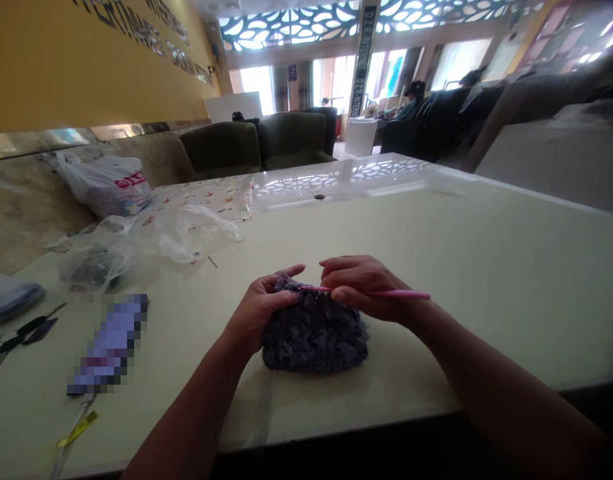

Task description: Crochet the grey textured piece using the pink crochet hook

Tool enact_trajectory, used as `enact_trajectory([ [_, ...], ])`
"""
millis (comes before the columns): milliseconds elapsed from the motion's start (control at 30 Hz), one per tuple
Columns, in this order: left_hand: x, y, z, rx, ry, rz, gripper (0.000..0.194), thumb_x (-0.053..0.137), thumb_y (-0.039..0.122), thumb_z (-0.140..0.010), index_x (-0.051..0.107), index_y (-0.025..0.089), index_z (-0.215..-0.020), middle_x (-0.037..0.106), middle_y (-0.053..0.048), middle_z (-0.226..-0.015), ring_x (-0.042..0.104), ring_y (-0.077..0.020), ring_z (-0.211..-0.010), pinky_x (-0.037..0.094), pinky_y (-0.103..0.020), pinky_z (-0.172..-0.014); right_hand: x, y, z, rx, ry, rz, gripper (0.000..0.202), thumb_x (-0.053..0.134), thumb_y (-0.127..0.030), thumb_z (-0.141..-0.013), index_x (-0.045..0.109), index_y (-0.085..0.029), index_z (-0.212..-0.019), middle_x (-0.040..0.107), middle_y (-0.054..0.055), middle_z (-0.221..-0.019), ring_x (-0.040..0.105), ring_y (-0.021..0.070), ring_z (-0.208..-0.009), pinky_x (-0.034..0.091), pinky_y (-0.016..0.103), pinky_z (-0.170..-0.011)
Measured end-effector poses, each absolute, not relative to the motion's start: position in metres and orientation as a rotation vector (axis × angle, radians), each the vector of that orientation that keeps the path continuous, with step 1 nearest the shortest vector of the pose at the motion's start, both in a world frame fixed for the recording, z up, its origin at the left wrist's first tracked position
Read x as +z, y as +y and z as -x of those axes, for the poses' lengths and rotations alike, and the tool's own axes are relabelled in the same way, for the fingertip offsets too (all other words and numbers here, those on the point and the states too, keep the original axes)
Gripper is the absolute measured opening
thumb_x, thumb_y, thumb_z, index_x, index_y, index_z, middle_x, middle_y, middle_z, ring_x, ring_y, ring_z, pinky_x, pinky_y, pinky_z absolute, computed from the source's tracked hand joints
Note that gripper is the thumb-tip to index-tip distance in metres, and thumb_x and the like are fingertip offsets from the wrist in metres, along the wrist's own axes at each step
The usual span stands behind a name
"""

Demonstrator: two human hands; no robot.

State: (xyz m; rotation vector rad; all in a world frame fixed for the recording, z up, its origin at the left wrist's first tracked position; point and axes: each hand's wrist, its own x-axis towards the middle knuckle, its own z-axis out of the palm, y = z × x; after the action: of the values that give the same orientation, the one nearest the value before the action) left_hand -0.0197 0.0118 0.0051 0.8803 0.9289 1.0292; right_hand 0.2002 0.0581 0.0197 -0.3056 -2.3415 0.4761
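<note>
A dark grey-blue crocheted piece (pixel 316 340), covered in sheer ruffled bits, rests on the pale table in front of me. My left hand (pixel 263 303) grips its upper left edge, thumb in front and fingers behind. Between the thumb and fingers of my right hand (pixel 369 283) is a pink crochet hook (pixel 401 293), lying nearly level. The hook's tip meets the top edge of the piece close to my left thumb. Whether a loop sits on the tip is too small to tell.
To the left lie keys (pixel 29 333), a blurred-out flat object (pixel 109 347) with a white cable, and clear plastic bags (pixel 99 263). A full white carrier bag (pixel 109 187) stands by the wall near a patterned cloth (pixel 201 197). Dark armchairs (pixel 293 140) stand beyond the table (pixel 461 280); a person sits farther back.
</note>
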Motion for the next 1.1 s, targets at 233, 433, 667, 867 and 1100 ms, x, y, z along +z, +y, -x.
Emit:
enact_trajectory([
  [233,-0.003,0.004,0.004,1.131,0.926,-0.874,0.055,0.083,0.019,-0.066,0.072,0.023,-0.120,0.075,-0.003,-0.095,0.067,-0.0155,-0.085,0.049,-0.026,-0.082,-0.001,0.053,-0.181,0.690,-2.046,0.428,0.051,0.046,-0.059,-0.098,0.056,-0.016,-0.072,0.051,-0.001,-0.067,0.046,0.0099,-0.058,0.037,0.024,-0.054],
  [433,-0.004,0.003,0.002,1.078,0.871,-1.142,0.033,0.071,0.035,-0.084,0.075,0.022,-0.115,0.073,-0.008,-0.112,0.062,-0.0252,-0.113,0.044,-0.036,-0.102,-0.006,0.043,-0.175,0.552,-1.955,0.493,0.046,0.053,-0.055,-0.097,0.052,-0.018,-0.071,0.047,-0.004,-0.060,0.038,0.0077,-0.053,0.031,0.022,-0.050],
  [667,0.004,0.012,0.020,1.280,1.194,-1.459,0.042,0.060,0.050,-0.091,0.071,0.024,-0.122,0.062,-0.008,-0.138,0.045,-0.0274,-0.137,0.023,-0.039,-0.118,0.003,0.043,-0.184,0.672,-1.870,0.532,0.043,0.051,-0.051,-0.098,0.052,-0.017,-0.071,0.047,-0.004,-0.059,0.038,0.0076,-0.051,0.030,0.020,-0.047],
  [867,-0.002,0.003,0.009,1.205,0.860,-1.052,0.099,0.083,0.032,-0.074,0.028,0.027,-0.156,0.072,-0.003,-0.096,0.065,-0.0187,-0.093,0.045,-0.034,-0.092,-0.007,0.043,-0.175,0.267,-2.097,0.459,0.055,0.043,-0.062,-0.098,0.047,-0.017,-0.067,0.042,-0.005,-0.060,0.035,0.0071,-0.051,0.027,0.022,-0.051],
  [1100,0.003,-0.001,0.005,1.183,0.970,-1.125,0.102,0.085,0.023,-0.071,0.028,0.032,-0.156,0.058,0.006,-0.077,0.052,-0.0087,-0.072,0.043,-0.024,-0.076,-0.003,0.048,-0.178,0.088,-2.270,0.397,0.056,0.036,-0.059,-0.101,0.049,-0.016,-0.067,0.044,-0.004,-0.062,0.034,0.0073,-0.051,0.024,0.022,-0.052],
])
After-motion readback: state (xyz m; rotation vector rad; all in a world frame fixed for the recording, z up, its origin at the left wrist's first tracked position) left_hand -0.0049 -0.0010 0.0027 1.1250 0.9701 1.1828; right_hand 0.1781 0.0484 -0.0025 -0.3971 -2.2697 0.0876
